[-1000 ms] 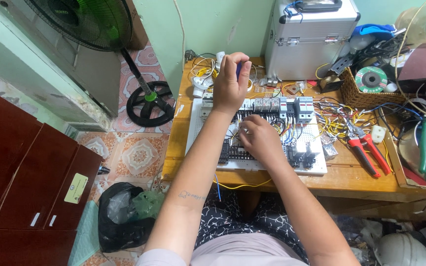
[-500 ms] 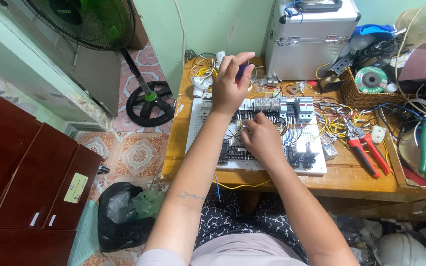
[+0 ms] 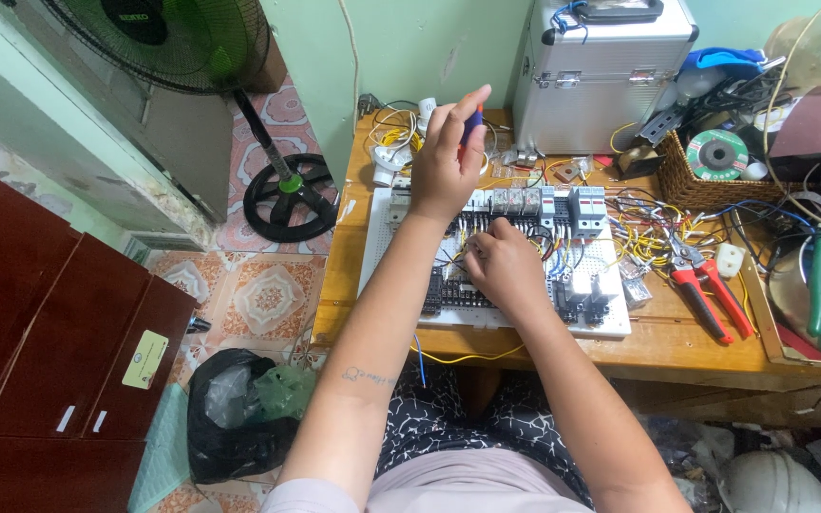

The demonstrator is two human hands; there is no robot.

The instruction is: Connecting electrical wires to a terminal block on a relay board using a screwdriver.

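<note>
Left hand (image 3: 444, 161) grips a screwdriver (image 3: 470, 123) above the wiring board (image 3: 610, 323); right hand (image 3: 504, 266) pinches wires mid-board, tools crowding the right edge

Screwdriver (image 3: 470, 124) tip and wiring beneath hands hidden

The counter (image 3: 677, 344) is smooth, lightly worn wood. The case (image 3: 601, 76) on it is ribbed, shiny metal. The pliers (image 3: 710, 294) have glossy red plastic handles.
</note>
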